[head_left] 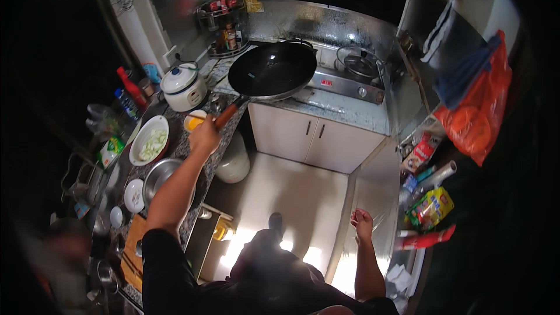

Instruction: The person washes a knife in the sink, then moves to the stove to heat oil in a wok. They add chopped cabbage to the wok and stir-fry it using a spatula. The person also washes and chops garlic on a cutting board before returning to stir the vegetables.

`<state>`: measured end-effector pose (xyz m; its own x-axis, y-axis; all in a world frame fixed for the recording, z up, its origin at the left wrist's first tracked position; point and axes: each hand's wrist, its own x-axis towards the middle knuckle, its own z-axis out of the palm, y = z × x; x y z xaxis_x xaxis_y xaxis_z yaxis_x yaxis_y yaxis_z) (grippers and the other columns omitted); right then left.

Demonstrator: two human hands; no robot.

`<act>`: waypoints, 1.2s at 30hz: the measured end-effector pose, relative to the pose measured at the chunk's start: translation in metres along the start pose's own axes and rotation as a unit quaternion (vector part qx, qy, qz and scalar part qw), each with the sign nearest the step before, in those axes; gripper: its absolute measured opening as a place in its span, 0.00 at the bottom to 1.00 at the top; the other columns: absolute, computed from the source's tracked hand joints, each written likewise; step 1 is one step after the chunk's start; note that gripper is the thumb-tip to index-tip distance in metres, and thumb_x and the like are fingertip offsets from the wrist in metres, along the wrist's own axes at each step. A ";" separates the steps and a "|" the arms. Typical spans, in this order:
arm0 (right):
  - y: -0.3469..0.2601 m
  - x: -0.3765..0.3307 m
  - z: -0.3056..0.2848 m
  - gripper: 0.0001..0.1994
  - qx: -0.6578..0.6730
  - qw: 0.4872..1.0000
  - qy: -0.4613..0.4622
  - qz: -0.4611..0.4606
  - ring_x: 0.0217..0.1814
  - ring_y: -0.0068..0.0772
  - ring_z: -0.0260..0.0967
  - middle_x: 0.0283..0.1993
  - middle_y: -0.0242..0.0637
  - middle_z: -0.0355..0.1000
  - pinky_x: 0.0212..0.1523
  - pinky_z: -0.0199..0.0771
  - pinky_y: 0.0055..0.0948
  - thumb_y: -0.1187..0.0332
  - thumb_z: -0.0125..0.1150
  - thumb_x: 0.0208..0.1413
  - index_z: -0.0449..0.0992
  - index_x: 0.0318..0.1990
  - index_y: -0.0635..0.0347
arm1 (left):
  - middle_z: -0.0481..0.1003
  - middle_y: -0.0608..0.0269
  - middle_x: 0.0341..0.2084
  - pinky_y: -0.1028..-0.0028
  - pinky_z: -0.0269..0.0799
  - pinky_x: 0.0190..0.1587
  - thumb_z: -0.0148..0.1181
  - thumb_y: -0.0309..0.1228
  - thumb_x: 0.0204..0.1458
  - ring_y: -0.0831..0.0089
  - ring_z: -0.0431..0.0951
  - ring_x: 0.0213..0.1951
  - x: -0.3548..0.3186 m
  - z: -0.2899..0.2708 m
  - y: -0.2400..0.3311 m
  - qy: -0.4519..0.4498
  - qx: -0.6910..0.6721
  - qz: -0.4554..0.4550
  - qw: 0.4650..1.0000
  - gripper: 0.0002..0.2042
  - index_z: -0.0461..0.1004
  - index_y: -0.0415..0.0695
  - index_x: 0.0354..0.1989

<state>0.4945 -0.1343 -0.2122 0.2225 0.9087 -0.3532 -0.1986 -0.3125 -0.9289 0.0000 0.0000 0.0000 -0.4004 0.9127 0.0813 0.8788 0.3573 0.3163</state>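
Note:
My left hand [204, 136] is closed around the brown wooden handle [228, 115] of a large black wok [273, 69]. The wok is at the far counter's left, beside the stove, with a small green speck inside it. Close beyond my left hand, a small bowl [188, 126] holds something yellow-orange, perhaps beaten egg. A white oval bowl [163, 153] of pale green chopped vegetable stands to its left. Lower right, my right hand [361, 223] hangs away from the counters with its fingers loosely curled, holding nothing visible.
On the left counter are a white rice cooker [184, 87], a steel basin [156, 178], a small plate [134, 195] and a cutting board [134, 245]. A glass lid [360, 66] rests on the stove [344, 84]. A red bag [478, 119] hangs at right; a white bucket [234, 163] stands below.

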 end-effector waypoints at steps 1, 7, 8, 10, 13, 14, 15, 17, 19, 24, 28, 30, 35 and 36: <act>-0.003 -0.012 -0.020 0.07 -0.019 0.998 0.047 0.023 0.27 0.20 0.65 0.27 0.29 0.68 0.27 0.66 0.20 0.66 0.51 0.53 0.69 0.36 0.58 | 0.74 0.51 0.31 0.58 0.68 0.38 0.53 0.28 0.40 0.54 0.74 0.36 0.017 0.034 0.011 -0.007 0.009 -0.002 1.000 0.18 0.64 0.53 0.44; -0.071 0.134 0.024 0.08 0.011 0.993 0.117 0.017 0.27 0.20 0.65 0.28 0.30 0.69 0.26 0.66 0.19 0.67 0.50 0.53 0.70 0.36 0.61 | 0.74 0.50 0.30 0.59 0.69 0.38 0.51 0.27 0.42 0.53 0.75 0.35 0.224 0.040 0.162 0.037 0.018 0.024 0.999 0.13 0.64 0.44 0.39; -0.068 0.153 0.023 0.07 0.007 0.993 0.112 0.027 0.28 0.20 0.66 0.28 0.30 0.69 0.26 0.67 0.20 0.67 0.51 0.53 0.70 0.36 0.59 | 0.74 0.50 0.30 0.59 0.69 0.37 0.50 0.27 0.42 0.53 0.75 0.35 0.242 0.052 0.174 0.030 0.011 0.018 0.999 0.13 0.64 0.44 0.39; -0.071 0.193 0.030 0.08 0.007 0.994 0.103 0.039 0.29 0.21 0.67 0.30 0.32 0.70 0.26 0.68 0.20 0.67 0.51 0.53 0.70 0.38 0.59 | 0.74 0.50 0.30 0.60 0.69 0.37 0.50 0.27 0.42 0.54 0.75 0.36 0.275 0.073 0.200 0.028 0.005 0.016 0.999 0.13 0.64 0.43 0.39; -0.089 0.264 0.056 0.09 -0.006 0.998 0.064 0.027 0.29 0.22 0.67 0.30 0.33 0.70 0.27 0.68 0.20 0.67 0.51 0.52 0.70 0.39 0.60 | 0.74 0.51 0.30 0.61 0.70 0.37 0.50 0.26 0.43 0.54 0.75 0.35 0.318 0.102 0.236 0.028 0.015 0.000 0.999 0.12 0.64 0.43 0.39; -0.099 0.286 0.066 0.10 -0.036 0.998 0.050 0.033 0.29 0.23 0.67 0.31 0.34 0.70 0.27 0.68 0.20 0.67 0.51 0.52 0.70 0.40 0.61 | 0.74 0.51 0.30 0.61 0.70 0.37 0.50 0.27 0.43 0.54 0.75 0.35 0.327 0.107 0.246 0.024 0.020 -0.013 0.999 0.12 0.64 0.44 0.39; -0.106 0.308 0.078 0.11 -0.057 0.998 0.024 0.031 0.30 0.24 0.68 0.31 0.35 0.71 0.28 0.68 0.20 0.67 0.51 0.52 0.70 0.40 0.62 | 0.74 0.51 0.30 0.61 0.70 0.37 0.50 0.27 0.43 0.55 0.75 0.35 0.337 0.110 0.254 0.018 0.031 -0.023 0.999 0.12 0.64 0.44 0.39; -0.125 0.344 0.108 0.10 -0.065 0.997 -0.041 0.030 0.30 0.24 0.68 0.32 0.35 0.71 0.28 0.68 0.21 0.68 0.51 0.52 0.70 0.40 0.62 | 0.74 0.51 0.30 0.61 0.70 0.37 0.50 0.27 0.43 0.55 0.75 0.35 0.352 0.116 0.258 0.012 0.048 -0.029 0.998 0.14 0.62 0.44 0.41; -0.146 0.376 0.130 0.10 -0.112 0.988 -0.105 0.009 0.31 0.25 0.68 0.32 0.35 0.71 0.30 0.68 0.22 0.67 0.50 0.53 0.70 0.40 0.62 | 0.74 0.51 0.30 0.61 0.70 0.37 0.50 0.27 0.43 0.55 0.75 0.34 0.361 0.123 0.266 0.011 0.049 -0.032 0.998 0.15 0.61 0.44 0.42; -0.174 0.462 0.171 0.10 -0.186 0.961 -0.200 -0.042 0.27 0.19 0.65 0.29 0.31 0.70 0.27 0.65 0.19 0.65 0.52 0.53 0.71 0.36 0.62 | 0.74 0.49 0.30 0.58 0.69 0.35 0.49 0.26 0.41 0.52 0.75 0.34 0.374 0.149 0.282 -0.007 0.024 -0.079 0.997 0.19 0.60 0.47 0.46; -0.170 0.506 0.235 0.10 -0.200 0.936 -0.263 -0.119 0.25 0.18 0.63 0.25 0.30 0.68 0.26 0.64 0.19 0.64 0.53 0.53 0.71 0.33 0.64 | 0.72 0.48 0.36 0.58 0.68 0.37 0.52 0.31 0.43 0.50 0.74 0.36 0.375 0.144 0.287 -0.055 0.015 -0.088 0.994 0.25 0.55 0.44 0.53; -0.160 0.527 0.276 0.11 -0.261 0.914 -0.274 -0.148 0.25 0.21 0.64 0.23 0.33 0.68 0.27 0.65 0.21 0.64 0.55 0.51 0.71 0.32 0.64 | 0.70 0.48 0.38 0.60 0.68 0.39 0.56 0.34 0.43 0.52 0.73 0.38 0.366 0.129 0.297 -0.017 -0.027 -0.066 0.997 0.30 0.53 0.44 0.56; -0.179 0.536 0.420 0.16 -0.529 0.766 -0.206 -0.301 0.33 0.41 0.71 0.27 0.45 0.71 0.31 0.70 0.35 0.55 0.51 0.50 0.73 0.31 0.61 | 0.67 0.47 0.39 0.63 0.63 0.43 0.62 0.34 0.40 0.52 0.68 0.42 0.298 0.111 0.232 0.228 -0.177 0.014 0.957 0.29 0.59 0.37 0.51; -0.175 0.541 0.444 0.16 -0.596 0.693 -0.185 -0.360 0.35 0.42 0.71 0.29 0.45 0.72 0.33 0.70 0.37 0.55 0.50 0.50 0.74 0.29 0.58 | 0.69 0.49 0.38 0.63 0.64 0.43 0.61 0.34 0.41 0.53 0.68 0.41 0.267 0.121 0.207 0.200 -0.175 -0.026 0.964 0.27 0.60 0.39 0.51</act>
<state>0.2255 0.5349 -0.1917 -0.4494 0.8880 0.0973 0.8165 0.4525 -0.3585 0.1064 0.3419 -0.0272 -0.5704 0.7211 0.3932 0.7421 0.2472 0.6231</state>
